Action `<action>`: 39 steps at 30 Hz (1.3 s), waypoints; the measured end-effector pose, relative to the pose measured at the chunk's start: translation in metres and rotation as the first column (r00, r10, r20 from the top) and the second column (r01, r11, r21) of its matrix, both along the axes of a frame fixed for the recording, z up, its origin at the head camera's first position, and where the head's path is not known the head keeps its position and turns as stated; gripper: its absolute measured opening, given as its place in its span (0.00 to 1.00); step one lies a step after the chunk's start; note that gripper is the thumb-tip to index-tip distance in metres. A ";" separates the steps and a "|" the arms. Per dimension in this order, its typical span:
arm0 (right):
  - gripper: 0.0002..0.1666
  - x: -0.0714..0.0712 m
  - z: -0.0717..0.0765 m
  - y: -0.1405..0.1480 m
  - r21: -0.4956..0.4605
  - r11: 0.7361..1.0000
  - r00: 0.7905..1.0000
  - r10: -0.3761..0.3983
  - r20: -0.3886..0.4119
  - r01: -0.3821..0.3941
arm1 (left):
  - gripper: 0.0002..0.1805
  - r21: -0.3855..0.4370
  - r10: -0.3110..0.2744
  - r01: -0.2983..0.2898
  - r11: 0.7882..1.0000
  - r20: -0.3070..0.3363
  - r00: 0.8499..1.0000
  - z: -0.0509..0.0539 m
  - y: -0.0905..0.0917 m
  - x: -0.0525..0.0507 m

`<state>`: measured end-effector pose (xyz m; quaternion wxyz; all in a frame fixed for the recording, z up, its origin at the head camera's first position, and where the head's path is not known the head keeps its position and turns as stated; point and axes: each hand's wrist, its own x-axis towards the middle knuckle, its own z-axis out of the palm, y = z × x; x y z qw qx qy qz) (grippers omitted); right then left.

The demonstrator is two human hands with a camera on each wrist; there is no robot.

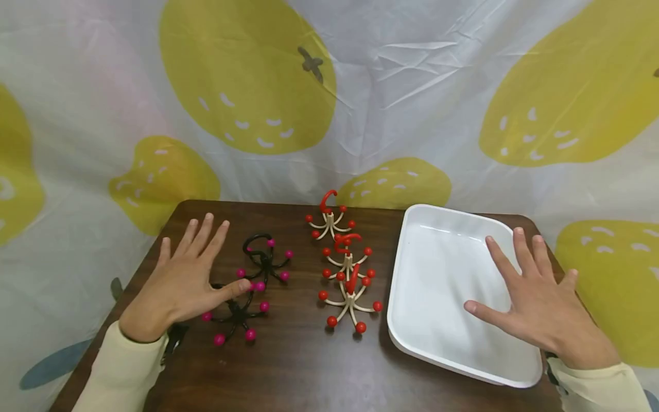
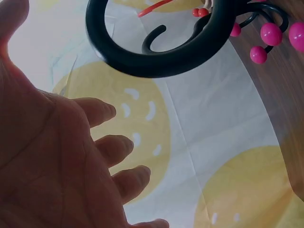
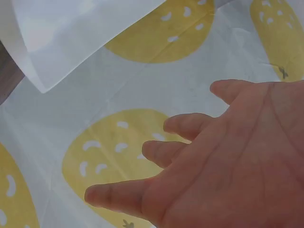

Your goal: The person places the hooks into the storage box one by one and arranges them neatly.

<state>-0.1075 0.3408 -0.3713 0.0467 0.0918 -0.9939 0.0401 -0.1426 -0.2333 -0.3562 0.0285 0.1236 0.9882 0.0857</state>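
Observation:
My left hand [image 1: 177, 286] hovers with spread fingers at the left, its thumb overlapping a black multi-arm hook hanger [image 1: 238, 313] with pink ball tips. Just behind that one is a second black hanger [image 1: 265, 260]. In the left wrist view a black curved hook [image 2: 161, 69] looms close to the empty palm [image 2: 52, 161]. Over the right side of a white tray [image 1: 448, 297] my right hand [image 1: 540, 309] is held, fingers spread and holding nothing. Three cream hangers with red hooks and red balls stand in the middle: a rear [image 1: 330, 220], a middle [image 1: 348, 260] and a front one [image 1: 350, 300].
Everything stands on a brown wooden table [image 1: 288, 372]. Behind it and around its sides hangs a white cloth [image 1: 381, 120] printed with yellow fruit. The tray's raised rim [image 1: 453, 366] lies close to the right of the cream hangers.

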 end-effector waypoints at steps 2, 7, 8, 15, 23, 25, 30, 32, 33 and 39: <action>0.72 0.000 0.000 0.001 0.004 1.000 1.000 0.002 -0.009 -0.002 | 0.64 0.006 -0.004 0.004 1.000 -0.003 1.000 -0.001 0.000 0.000; 0.72 0.001 0.000 0.004 0.007 1.000 0.999 0.005 -0.036 -0.005 | 0.64 0.009 -0.026 0.026 1.000 -0.023 0.999 0.000 0.001 0.000; 0.71 0.001 0.000 0.005 0.004 1.000 0.999 0.008 -0.043 -0.008 | 0.64 0.009 -0.032 0.032 0.999 -0.027 0.999 0.000 0.001 0.000; 0.70 0.003 -0.004 0.010 -0.011 0.998 0.993 0.052 -0.102 -0.054 | 0.63 0.009 -0.060 0.060 0.998 -0.055 0.997 0.000 0.002 0.000; 0.66 0.005 -0.007 0.016 -0.174 0.976 0.980 0.104 -0.172 -0.134 | 0.62 0.012 -0.093 0.095 0.995 -0.131 0.987 0.000 0.005 0.001; 0.66 0.005 -0.009 0.017 -0.206 0.966 0.974 0.113 -0.197 -0.154 | 0.63 0.014 -0.097 0.100 0.995 -0.155 0.983 -0.001 0.006 0.001; 0.64 0.002 -0.015 0.021 -0.230 0.948 0.940 0.142 -0.310 -0.219 | 0.61 0.045 -0.103 0.116 0.992 -0.226 0.969 -0.004 0.010 0.004; 0.63 0.001 -0.017 0.022 -0.229 0.946 0.931 0.143 -0.335 -0.228 | 0.59 0.057 -0.102 0.120 0.991 -0.260 0.960 -0.005 0.013 0.006; 0.62 0.000 -0.017 0.023 -0.227 0.946 0.929 0.143 -0.343 -0.230 | 0.58 0.063 -0.100 0.122 0.991 -0.276 0.956 -0.006 0.014 0.007; 0.59 -0.003 -0.021 0.026 -0.241 0.945 0.928 0.129 -0.351 -0.222 | 0.50 0.113 -0.085 0.134 0.985 -0.365 0.927 -0.011 0.024 0.009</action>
